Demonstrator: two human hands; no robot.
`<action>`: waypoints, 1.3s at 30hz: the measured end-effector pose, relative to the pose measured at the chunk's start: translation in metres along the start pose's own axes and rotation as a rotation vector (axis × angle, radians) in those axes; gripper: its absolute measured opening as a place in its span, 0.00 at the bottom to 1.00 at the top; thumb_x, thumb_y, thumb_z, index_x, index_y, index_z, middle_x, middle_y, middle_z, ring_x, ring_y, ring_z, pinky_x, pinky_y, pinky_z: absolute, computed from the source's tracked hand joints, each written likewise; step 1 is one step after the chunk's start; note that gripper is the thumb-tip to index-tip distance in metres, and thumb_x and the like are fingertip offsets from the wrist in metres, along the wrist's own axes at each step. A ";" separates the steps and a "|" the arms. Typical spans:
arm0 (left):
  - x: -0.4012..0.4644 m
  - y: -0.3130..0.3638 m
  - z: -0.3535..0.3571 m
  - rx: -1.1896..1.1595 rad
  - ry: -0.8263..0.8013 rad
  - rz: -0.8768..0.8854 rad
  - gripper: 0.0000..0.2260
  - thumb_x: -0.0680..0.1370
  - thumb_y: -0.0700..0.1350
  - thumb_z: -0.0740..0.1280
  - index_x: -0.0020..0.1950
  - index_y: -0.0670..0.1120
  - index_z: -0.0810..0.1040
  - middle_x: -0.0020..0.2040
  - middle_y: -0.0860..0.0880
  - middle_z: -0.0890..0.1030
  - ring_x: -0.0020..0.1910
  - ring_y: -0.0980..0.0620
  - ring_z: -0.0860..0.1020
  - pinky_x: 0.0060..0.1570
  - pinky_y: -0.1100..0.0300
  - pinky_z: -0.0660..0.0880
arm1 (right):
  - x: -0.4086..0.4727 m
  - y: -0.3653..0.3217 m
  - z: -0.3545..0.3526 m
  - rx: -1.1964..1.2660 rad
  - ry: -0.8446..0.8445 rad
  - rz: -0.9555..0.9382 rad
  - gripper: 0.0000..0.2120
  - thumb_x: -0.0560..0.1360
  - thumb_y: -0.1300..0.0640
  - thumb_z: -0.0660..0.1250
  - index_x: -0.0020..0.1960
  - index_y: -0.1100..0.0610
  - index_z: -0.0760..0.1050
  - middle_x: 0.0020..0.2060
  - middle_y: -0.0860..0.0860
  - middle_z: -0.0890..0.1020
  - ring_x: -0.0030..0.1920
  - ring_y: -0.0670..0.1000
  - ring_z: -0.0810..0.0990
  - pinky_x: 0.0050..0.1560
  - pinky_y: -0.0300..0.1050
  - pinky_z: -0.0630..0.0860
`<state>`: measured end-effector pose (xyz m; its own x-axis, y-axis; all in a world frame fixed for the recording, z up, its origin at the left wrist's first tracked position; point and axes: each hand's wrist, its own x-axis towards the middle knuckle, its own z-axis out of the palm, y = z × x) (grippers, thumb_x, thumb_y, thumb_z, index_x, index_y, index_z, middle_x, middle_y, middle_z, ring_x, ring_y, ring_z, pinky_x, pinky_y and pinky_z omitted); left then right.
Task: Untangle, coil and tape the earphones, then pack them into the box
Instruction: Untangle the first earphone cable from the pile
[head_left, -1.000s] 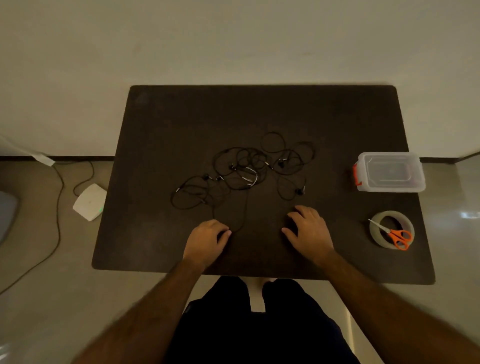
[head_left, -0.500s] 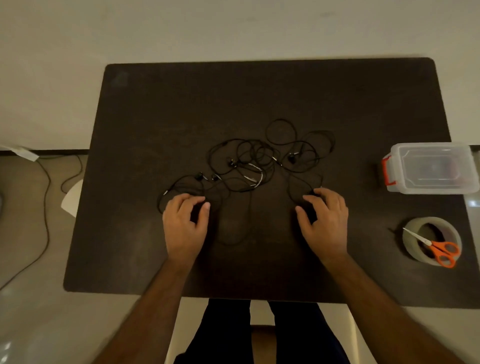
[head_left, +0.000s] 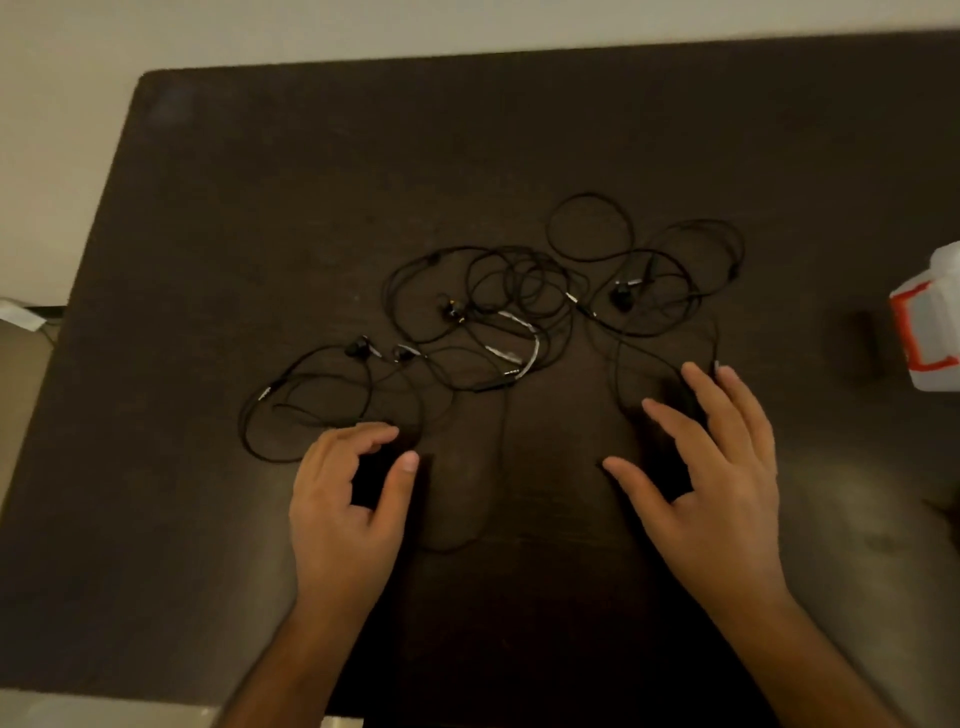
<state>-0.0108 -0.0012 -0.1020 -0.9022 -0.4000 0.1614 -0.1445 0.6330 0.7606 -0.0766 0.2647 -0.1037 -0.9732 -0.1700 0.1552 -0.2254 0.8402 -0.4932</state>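
Note:
A tangle of black earphones (head_left: 498, 306) lies spread over the middle of the dark table (head_left: 260, 208), with several loops and earbuds showing. My left hand (head_left: 348, 499) hovers just below the tangle's left loop, fingers loosely curved, holding nothing. My right hand (head_left: 711, 467) is spread with straight fingers beside the tangle's right loop, its fingertips close to a cable strand. The clear plastic box (head_left: 930, 322) with a red latch is cut off at the right edge.
Pale floor (head_left: 62, 104) shows beyond the table's far and left edges. A white object (head_left: 15, 314) lies on the floor at the left.
The view has closed in on the table, so the tape roll and scissors are out of frame. Both hands have opened up near the cables; my left thumb and fingers have spread apart.

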 end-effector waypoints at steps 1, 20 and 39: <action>0.000 -0.001 0.001 0.002 -0.002 0.009 0.10 0.75 0.53 0.66 0.56 0.54 0.76 0.53 0.64 0.76 0.53 0.60 0.77 0.54 0.53 0.75 | 0.000 0.001 0.001 -0.011 -0.011 -0.014 0.27 0.72 0.40 0.69 0.64 0.57 0.77 0.73 0.56 0.68 0.78 0.57 0.57 0.73 0.55 0.57; -0.007 -0.012 0.006 0.191 -0.042 0.220 0.17 0.77 0.54 0.68 0.65 0.55 0.75 0.59 0.55 0.80 0.59 0.55 0.76 0.60 0.50 0.74 | -0.007 -0.005 0.004 -0.191 -0.110 -0.041 0.38 0.74 0.30 0.58 0.77 0.49 0.59 0.80 0.54 0.52 0.79 0.56 0.43 0.76 0.57 0.50; -0.019 0.004 0.001 0.301 -0.096 0.272 0.16 0.81 0.50 0.65 0.68 0.51 0.76 0.66 0.52 0.78 0.65 0.54 0.75 0.66 0.51 0.71 | -0.021 -0.019 -0.001 -0.387 0.120 -0.163 0.18 0.78 0.40 0.61 0.60 0.50 0.76 0.57 0.48 0.79 0.62 0.51 0.72 0.60 0.48 0.72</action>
<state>0.0053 0.0094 -0.1024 -0.9556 -0.1371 0.2608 0.0046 0.8780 0.4787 -0.0516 0.2528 -0.0965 -0.9089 -0.2744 0.3139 -0.3190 0.9425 -0.1000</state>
